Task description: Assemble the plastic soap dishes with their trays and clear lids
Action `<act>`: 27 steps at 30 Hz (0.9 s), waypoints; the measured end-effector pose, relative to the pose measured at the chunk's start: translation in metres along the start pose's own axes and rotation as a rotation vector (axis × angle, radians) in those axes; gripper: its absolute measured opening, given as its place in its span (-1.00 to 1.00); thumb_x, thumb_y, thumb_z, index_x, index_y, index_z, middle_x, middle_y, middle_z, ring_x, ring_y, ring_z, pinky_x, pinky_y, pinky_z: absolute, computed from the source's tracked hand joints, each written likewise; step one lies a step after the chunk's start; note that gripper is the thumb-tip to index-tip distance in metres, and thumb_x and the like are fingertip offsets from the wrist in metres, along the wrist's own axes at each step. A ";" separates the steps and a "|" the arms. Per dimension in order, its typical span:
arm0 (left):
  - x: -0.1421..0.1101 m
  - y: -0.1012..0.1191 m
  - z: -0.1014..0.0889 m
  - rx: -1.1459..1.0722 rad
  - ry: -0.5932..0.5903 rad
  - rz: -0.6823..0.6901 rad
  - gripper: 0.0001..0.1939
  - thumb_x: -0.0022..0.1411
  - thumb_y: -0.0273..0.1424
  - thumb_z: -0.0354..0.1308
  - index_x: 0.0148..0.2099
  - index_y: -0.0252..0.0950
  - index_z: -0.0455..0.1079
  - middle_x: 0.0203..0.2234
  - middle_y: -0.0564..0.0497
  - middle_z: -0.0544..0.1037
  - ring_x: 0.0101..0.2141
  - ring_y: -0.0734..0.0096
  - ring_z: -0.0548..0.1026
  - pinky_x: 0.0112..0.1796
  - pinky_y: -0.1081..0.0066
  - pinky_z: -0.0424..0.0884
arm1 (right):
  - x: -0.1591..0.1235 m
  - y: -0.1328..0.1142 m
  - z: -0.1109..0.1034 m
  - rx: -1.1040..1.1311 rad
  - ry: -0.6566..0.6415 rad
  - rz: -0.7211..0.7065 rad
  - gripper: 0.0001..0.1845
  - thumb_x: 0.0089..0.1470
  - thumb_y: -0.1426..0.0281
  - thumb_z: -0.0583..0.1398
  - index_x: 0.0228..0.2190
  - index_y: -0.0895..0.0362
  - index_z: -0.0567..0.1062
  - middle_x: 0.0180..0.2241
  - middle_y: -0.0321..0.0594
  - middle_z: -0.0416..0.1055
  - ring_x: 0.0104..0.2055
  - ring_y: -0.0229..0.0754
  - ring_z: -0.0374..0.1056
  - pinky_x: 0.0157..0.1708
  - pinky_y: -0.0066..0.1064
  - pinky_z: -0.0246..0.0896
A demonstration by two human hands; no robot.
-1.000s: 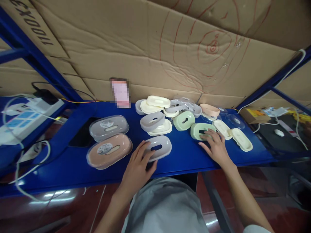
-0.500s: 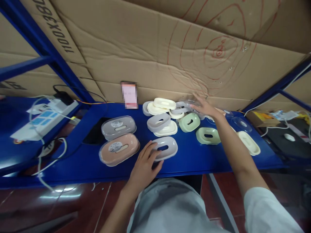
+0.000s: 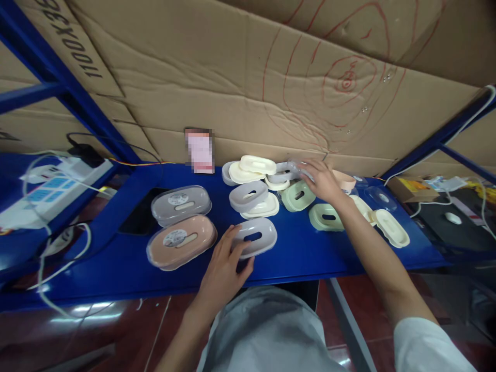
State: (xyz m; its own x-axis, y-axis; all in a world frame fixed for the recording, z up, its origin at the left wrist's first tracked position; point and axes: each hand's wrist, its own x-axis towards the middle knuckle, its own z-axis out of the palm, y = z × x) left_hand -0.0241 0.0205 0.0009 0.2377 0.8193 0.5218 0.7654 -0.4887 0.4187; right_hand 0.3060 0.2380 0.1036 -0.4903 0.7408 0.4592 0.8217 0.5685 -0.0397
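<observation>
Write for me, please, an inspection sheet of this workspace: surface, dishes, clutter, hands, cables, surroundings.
Surface: blue table, glossy.
Dishes: near grey dish in the middle; two green dishes further right; cream pieces at back and right; peach dish at back; grey box and pink box at left, labelled, with clear covers.
Clutter: phone upright at back; dark slab at left.
Hands: left hand touches near grey dish; right hand is over pieces at back, contact unclear.
Cables: white cable by power strip.
Surroundings: cardboard behind, with red curves; mouse at far right.
</observation>
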 end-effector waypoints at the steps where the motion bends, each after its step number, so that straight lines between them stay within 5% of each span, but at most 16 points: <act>1: 0.000 0.000 0.000 0.002 -0.004 0.006 -0.72 0.41 -0.42 0.22 0.13 -0.20 0.40 0.35 -0.24 0.35 0.42 -0.14 0.27 0.28 -0.14 0.43 | 0.005 -0.009 0.002 0.014 -0.019 -0.037 -0.57 0.45 0.28 0.09 0.22 0.07 0.52 0.30 -0.01 0.43 0.34 0.17 0.30 0.28 0.12 0.18; 9: 0.001 0.000 -0.001 -0.005 -0.010 0.013 -0.72 0.43 -0.41 0.21 0.15 -0.21 0.40 0.34 -0.24 0.36 0.42 -0.12 0.26 0.29 -0.14 0.42 | 0.060 -0.061 0.054 0.060 -0.152 -0.110 -0.53 0.40 0.28 0.20 0.24 0.20 0.47 0.27 0.08 0.45 0.30 0.20 0.33 0.26 0.08 0.16; 13: 0.001 0.000 -0.002 -0.043 -0.019 0.017 -0.72 0.45 -0.40 0.20 0.18 -0.17 0.42 0.31 -0.17 0.42 0.42 -0.06 0.27 0.30 -0.12 0.42 | 0.067 -0.071 0.051 0.065 -0.142 -0.078 -0.67 0.44 0.35 0.14 0.07 0.18 0.60 0.09 0.04 0.59 0.16 0.16 0.46 0.16 0.01 0.25; 16: 0.000 -0.001 -0.004 -0.089 -0.022 0.028 -0.72 0.46 -0.40 0.20 0.17 -0.14 0.44 0.24 -0.11 0.50 0.42 -0.03 0.28 0.30 -0.11 0.43 | 0.030 -0.081 0.026 0.081 -0.085 -0.090 -0.67 0.47 0.31 0.11 0.07 0.14 0.60 0.10 -0.02 0.59 0.18 0.12 0.45 0.19 -0.03 0.23; 21: -0.002 0.001 -0.011 -0.177 0.182 -0.064 -0.65 0.47 -0.45 0.17 0.25 -0.14 0.40 0.14 -0.08 0.57 0.29 0.09 0.45 0.28 -0.02 0.45 | -0.102 -0.104 -0.013 0.125 0.078 -0.019 -0.73 0.45 0.32 0.17 0.08 0.04 0.57 0.02 -0.10 0.62 0.09 0.04 0.50 0.10 -0.08 0.33; 24: -0.003 0.004 -0.012 -0.206 0.303 -0.110 -0.64 0.47 -0.48 0.17 0.25 -0.17 0.40 0.14 -0.11 0.56 0.24 0.10 0.48 0.29 -0.04 0.42 | -0.163 -0.123 -0.013 0.143 0.023 0.002 -0.74 0.43 0.39 0.19 0.09 0.05 0.55 -0.02 -0.09 0.62 0.03 0.01 0.52 0.04 -0.09 0.37; 27: -0.002 0.007 -0.009 -0.195 0.268 -0.045 -0.62 0.46 -0.49 0.20 0.26 -0.18 0.39 0.14 -0.12 0.55 0.25 0.10 0.47 0.28 -0.01 0.42 | -0.185 -0.146 -0.002 0.212 -0.057 -0.064 -0.72 0.43 0.44 0.20 0.11 0.08 0.53 -0.01 -0.08 0.60 0.05 -0.03 0.52 0.06 -0.10 0.39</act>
State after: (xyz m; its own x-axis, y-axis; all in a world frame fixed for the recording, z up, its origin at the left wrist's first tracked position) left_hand -0.0244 0.0126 0.0095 0.0205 0.7458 0.6658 0.6366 -0.5232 0.5665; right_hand 0.2775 0.0175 0.0267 -0.5603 0.7162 0.4160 0.7118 0.6732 -0.2004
